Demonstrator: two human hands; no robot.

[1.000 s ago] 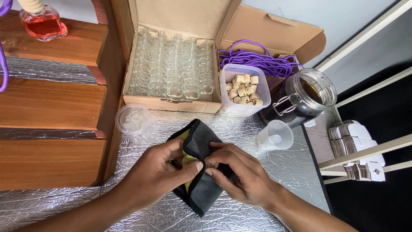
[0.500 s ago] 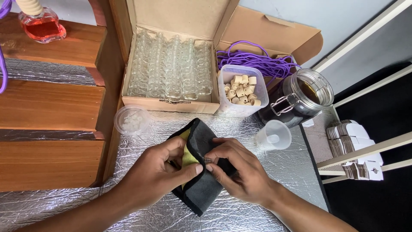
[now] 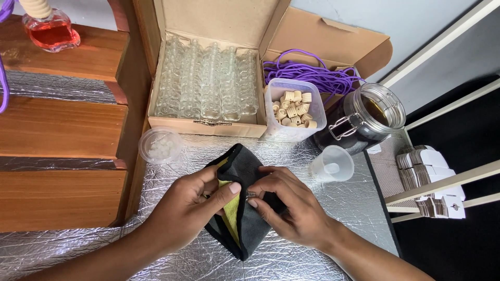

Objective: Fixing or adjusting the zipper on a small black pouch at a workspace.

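Landmark: the open cardboard box (image 3: 208, 83) of small clear glass bottles (image 3: 205, 78) at the far edge of the silvery foil mat (image 3: 333, 218); every place below is told from it.
Cloth: a dark grey cloth (image 3: 245, 208) with a yellow-green inner face lies folded on the mat, just in front of the box, between both hands.
Left hand: the left hand (image 3: 195, 208) grips the cloth's left fold, thumb pressed over the yellow side.
Right hand: the right hand (image 3: 289, 208) pinches a tiny glinting piece against the cloth with thumb and forefinger; what the piece is I cannot tell.
Doing it well: my judgement is that the cloth should wrap the small piece fully, with the left hand steadying the fold and the pinch kept light.
Tub: a clear square tub (image 3: 294, 106) of pale ribbed stoppers touches the box's right front corner.
Cord: purple cord (image 3: 307, 75) lies coiled in the box's right flap.
Jar: a clip-top glass jar (image 3: 364, 119) of dark liquid stands right of the tub.
Funnel: a small clear funnel (image 3: 332, 164) lies in front of the jar.
Lid dish: a round clear dish (image 3: 160, 145) sits at the box's left front corner.
Cards: white folded tags (image 3: 432, 182) are stacked well to the right of the box.
Red bottle: a bottle of red liquid (image 3: 49, 28) stands on the wooden step (image 3: 62, 125) left of the box.
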